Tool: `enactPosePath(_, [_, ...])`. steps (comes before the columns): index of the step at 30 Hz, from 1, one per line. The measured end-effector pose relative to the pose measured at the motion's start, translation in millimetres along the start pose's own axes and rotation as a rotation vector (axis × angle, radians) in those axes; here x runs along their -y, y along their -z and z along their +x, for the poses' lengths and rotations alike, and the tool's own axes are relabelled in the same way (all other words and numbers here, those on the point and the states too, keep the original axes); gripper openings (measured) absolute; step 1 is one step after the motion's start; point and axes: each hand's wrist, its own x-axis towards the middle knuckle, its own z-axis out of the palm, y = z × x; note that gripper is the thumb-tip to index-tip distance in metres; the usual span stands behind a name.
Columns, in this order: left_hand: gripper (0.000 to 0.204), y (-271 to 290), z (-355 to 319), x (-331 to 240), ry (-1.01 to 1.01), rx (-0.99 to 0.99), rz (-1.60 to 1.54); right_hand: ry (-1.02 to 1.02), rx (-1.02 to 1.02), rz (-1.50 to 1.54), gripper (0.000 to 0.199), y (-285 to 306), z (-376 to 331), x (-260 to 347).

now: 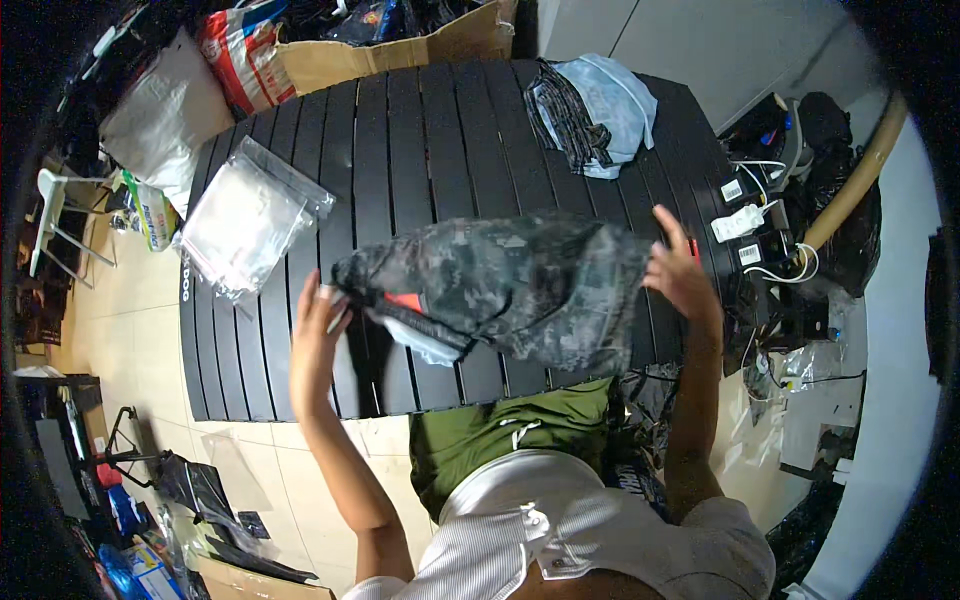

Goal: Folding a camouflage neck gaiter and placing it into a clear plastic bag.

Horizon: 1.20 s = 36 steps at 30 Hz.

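Observation:
A camouflage garment [540, 280] in dark green and grey is spread between my hands over the table's near half, its outline smeared by motion. At its left end, a red patch [404, 300] and a light blue piece [425, 342] show beneath the dark edge. My left hand [318, 325] has its fingers closed on the garment's left corner. At the right edge, my right hand [682, 275] pinches the cloth between thumb and curled fingers, with the index finger sticking out. Whether part of the garment touches the table is hard to make out.
The black slatted table [400, 130] bears a stack of clear plastic bags [245, 225] at left and a folded light blue and dark cloth [600, 115] at the far right. White chargers with cables [740, 222] sit by the right edge. A cardboard box [400, 50] stands behind.

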Motion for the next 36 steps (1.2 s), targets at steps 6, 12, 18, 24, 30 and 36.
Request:
enactPosePath(6, [0.076, -71.1, -33.3, 37.1, -0.286, -0.491, 0.948, 0.147, 0.081, -0.169, 0.064, -26.9, -24.3, -28.6])
enactPosePath(12, [0.077, -82.2, -35.8, 56.3, -0.512, -0.212, 0.646, 0.052, 0.307, -0.563, 0.026, -31.7, -37.3, -33.9])
enactPosePath(18, [0.046, -22.2, -34.3, 22.4, -0.255, -0.283, 0.515, 0.197, -0.116, -0.164, 0.032, 3.9, -30.9, -30.2])
enactPosePath(24, [0.052, -30.4, -54.2, 54.0, -0.361, -0.513, 0.851, -0.001, 0.145, -0.138, 0.040, -44.3, -46.2, -21.7])
enactPosePath(30, [0.056, 4.9, -40.7, 39.4, -0.099, -0.185, -0.034, 0.393, 0.258, -0.747, 0.014, 3.7, -37.6, -35.9])
enactPosePath(36, [0.070, 29.0, -47.0, 11.2, 0.030, 0.199, -0.566, 0.298, -0.050, -0.490, 0.026, 11.7, -12.3, -30.6])
